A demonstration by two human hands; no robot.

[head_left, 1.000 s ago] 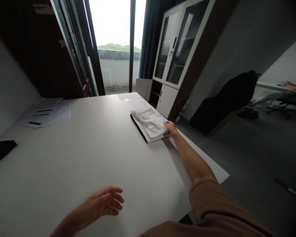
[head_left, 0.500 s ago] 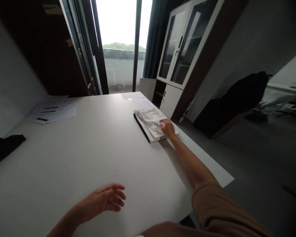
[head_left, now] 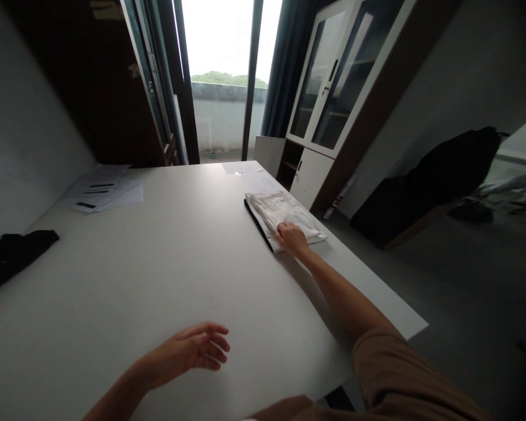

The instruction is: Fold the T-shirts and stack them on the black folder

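Note:
A folded white garment lies on top of a flat white item with a black edge, near the table's right side. My right hand rests on the near part of the garment, its fingers bent down and drawn together against the cloth. The fingertips are partly hidden, and the exact grip on the cloth is hard to see. Over the near part of the white table, my left hand is held with loosely curved fingers apart and nothing in them.
Papers with black bars lie at the table's far left, and a black cloth item sits at the left edge. More sheets lie at the far end. A white cabinet stands beyond the table, its lower door ajar.
My right hand has moved left and nearer across the white garment, and its fingers are more curled. My left hand keeps nearly the same pose. The view has shifted slightly.

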